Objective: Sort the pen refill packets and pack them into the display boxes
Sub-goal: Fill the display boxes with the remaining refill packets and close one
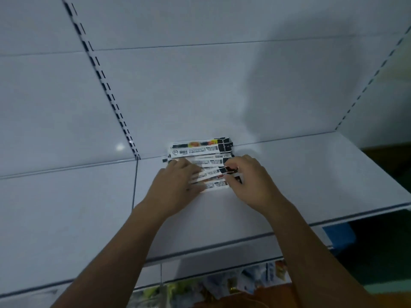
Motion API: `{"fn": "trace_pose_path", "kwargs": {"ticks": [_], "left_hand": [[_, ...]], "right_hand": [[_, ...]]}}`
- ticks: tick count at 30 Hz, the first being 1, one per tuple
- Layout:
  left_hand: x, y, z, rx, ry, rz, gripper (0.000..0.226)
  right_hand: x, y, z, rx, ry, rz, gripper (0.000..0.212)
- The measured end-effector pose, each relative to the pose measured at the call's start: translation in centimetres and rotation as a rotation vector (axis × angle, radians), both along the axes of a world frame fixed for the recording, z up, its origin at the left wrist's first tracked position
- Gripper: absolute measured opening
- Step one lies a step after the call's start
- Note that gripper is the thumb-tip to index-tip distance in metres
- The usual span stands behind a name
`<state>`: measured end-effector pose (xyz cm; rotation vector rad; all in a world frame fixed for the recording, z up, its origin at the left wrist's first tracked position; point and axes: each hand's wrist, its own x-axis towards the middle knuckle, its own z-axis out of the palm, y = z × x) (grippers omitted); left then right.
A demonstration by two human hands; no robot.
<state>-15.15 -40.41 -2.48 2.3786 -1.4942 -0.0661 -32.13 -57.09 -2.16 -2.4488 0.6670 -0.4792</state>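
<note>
Left hand (175, 185): fingers nearly straight, lying flat on the left ends of the near packets.
Pen refill packets (200, 150): fanned pile on the white shelf (311, 174), against the far wall.
Right hand (251, 181): fingers curled, pinching one packet's dark right end.

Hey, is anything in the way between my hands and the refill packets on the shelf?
Nothing visible does. The left hand lies flat on the packets, and the right hand pinches one packet's dark end.
</note>
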Motion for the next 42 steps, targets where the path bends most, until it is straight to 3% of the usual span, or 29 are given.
{"fn": "trace_pose_path", "kwargs": {"ticks": [8,15,21,26,28,37,39,42], "left_hand": [[0.3,-0.2,-0.3,0.016,0.051,-0.002,0.028],[1.0,0.8,-0.2,-0.003,0.013,-0.058,0.019],[1.7,1.8,1.3,0.057,-0.141,0.006,0.016],[3.2,2.8,1.3,-0.071,0.001,0.004,0.01],[3.4,2.9,1.4,-0.109,0.055,0.019,0.008],[3.9,3.0,1.4,-0.164,0.127,0.077,0.032],[3.9,3.0,1.7,-0.158,0.114,0.093,0.037],[3.7,3.1,2.2,-0.129,0.136,0.1,0.047]], "right_hand": [[2.9,-1.6,-0.6,-0.06,0.047,0.061,0.041],[3.1,-2.5,-0.5,-0.065,0.078,0.035,0.029],[2.6,-2.0,-1.3,-0.077,0.05,0.038,0.019],[2.7,-0.7,-1.1,-0.174,0.103,0.119,0.063],[2.8,-0.1,-1.3,-0.17,0.131,0.167,0.068],[2.8,0.0,-2.2,-0.168,0.105,0.282,0.022],[2.7,0.0,-2.1,-0.16,0.135,0.303,0.022],[2.7,-0.2,-1.9,-0.11,0.191,0.32,0.041]]}}
